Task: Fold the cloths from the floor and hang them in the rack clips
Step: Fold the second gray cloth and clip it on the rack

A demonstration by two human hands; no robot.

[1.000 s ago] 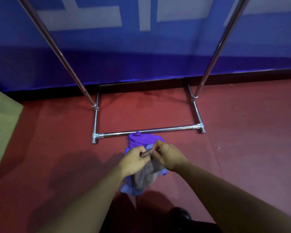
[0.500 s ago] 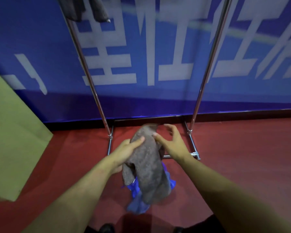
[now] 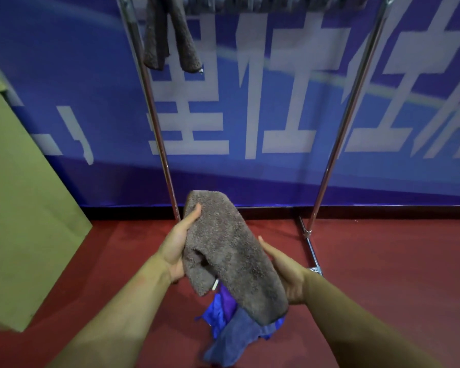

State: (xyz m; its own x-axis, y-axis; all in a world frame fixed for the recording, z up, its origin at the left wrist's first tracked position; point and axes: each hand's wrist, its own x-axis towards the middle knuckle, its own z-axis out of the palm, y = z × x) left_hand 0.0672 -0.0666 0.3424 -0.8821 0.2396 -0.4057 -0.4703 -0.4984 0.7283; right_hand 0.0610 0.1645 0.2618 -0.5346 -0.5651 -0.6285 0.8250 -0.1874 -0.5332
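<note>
A person's left hand [image 3: 179, 247] and right hand [image 3: 286, 272] grip opposite sides of a folded grey-brown towel [image 3: 231, 253], held above a heap of blue and purple cloths [image 3: 231, 333] on the red floor [image 3: 383, 261]. Beyond stands a chrome rack [image 3: 332, 144], where another brown towel [image 3: 168, 35] hangs by its left post.

- The red floor [image 3: 383, 274] carries everything and runs back to a dark baseboard under the blue banner wall.
- A heap of cloths lies on it directly below the two gripping hands: a purple cloth [image 3: 227, 301], a bright blue cloth [image 3: 215, 318] and a grey-blue cloth [image 3: 234, 338], overlapping.
- The metal rack [image 3: 310, 245] stands on it beyond the grip, its foot rail to the right.
- A tan cardboard box [image 3: 24, 221] rests far left of the grip.
</note>
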